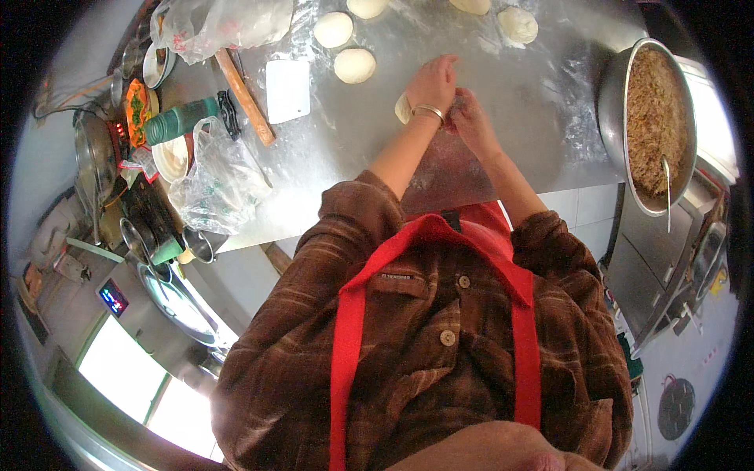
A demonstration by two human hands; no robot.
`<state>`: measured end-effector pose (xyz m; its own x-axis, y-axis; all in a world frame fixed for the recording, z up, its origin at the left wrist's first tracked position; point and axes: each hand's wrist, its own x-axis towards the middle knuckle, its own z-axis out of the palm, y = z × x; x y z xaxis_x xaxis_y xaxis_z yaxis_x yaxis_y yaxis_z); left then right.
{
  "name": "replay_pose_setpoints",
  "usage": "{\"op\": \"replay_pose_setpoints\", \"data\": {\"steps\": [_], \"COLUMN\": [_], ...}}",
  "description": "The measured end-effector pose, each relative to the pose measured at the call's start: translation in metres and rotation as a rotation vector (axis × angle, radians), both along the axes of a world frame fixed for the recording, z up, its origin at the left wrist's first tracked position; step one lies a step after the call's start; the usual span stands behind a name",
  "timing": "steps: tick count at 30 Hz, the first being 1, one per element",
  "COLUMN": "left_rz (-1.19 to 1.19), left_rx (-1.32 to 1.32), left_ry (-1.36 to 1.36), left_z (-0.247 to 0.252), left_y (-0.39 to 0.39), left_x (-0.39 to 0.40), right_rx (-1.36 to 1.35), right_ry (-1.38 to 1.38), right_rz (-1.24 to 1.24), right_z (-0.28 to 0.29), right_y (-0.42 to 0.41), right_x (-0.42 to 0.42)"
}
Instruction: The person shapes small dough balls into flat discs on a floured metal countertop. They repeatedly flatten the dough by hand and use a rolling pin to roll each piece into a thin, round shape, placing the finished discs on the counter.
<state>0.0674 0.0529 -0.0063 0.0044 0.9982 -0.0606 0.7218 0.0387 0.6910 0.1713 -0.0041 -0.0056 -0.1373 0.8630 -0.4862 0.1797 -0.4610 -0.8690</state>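
My left hand (433, 84), with a metal bangle (429, 109) on the wrist, is over the steel worktop (524, 141). My right hand (469, 119) meets it from the right, its fingers bent in near the left palm. A pale piece of dough (402, 110) shows past the left edge of my left wrist; the rest is hidden, and I cannot tell whether it is held. What lies between the fingers is also hidden. Several dough balls, among them one (355, 65) nearest my left hand, sit farther back on the floured metal.
At right stands a large steel bowl (612, 118) of brown filling (655, 118) with a spoon (667, 182) in it. To the left lie a white dough scraper (288, 91), a wooden rolling pin (244, 97), a green bottle (179, 122) and plastic bags (218, 176).
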Motion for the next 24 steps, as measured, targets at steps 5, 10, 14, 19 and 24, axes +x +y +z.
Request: {"op": "replay_pose_setpoints", "data": {"steps": [5,10,14,19,24], "left_rz": [0.052,-0.17,-0.279,-0.055,0.14], "left_rx": [-0.264,0.112,0.225,0.154,-0.198], "left_ry": [-0.391,0.114,0.28,0.129,-0.445], "left_z": [0.005,0.017,0.001,-0.009,-0.008], "left_y": [-0.013,-0.074,-0.05,-0.003,0.0], "left_x": [-0.024,-0.024,-0.012,0.004,-0.016], "right_rx": [0.45,0.626,-0.161,-0.054,0.493], "right_ry": [-0.287,-0.29,0.245,0.142,-0.307], "right_rz": [0.362,0.293,-0.109,-0.132,0.345], "right_z": [0.015,0.007,-0.003,-0.027,0.027], "right_y": [-0.012,-0.056,-0.057,0.001,0.006], "right_x": [0.002,0.011,0.012,0.009,0.003]}}
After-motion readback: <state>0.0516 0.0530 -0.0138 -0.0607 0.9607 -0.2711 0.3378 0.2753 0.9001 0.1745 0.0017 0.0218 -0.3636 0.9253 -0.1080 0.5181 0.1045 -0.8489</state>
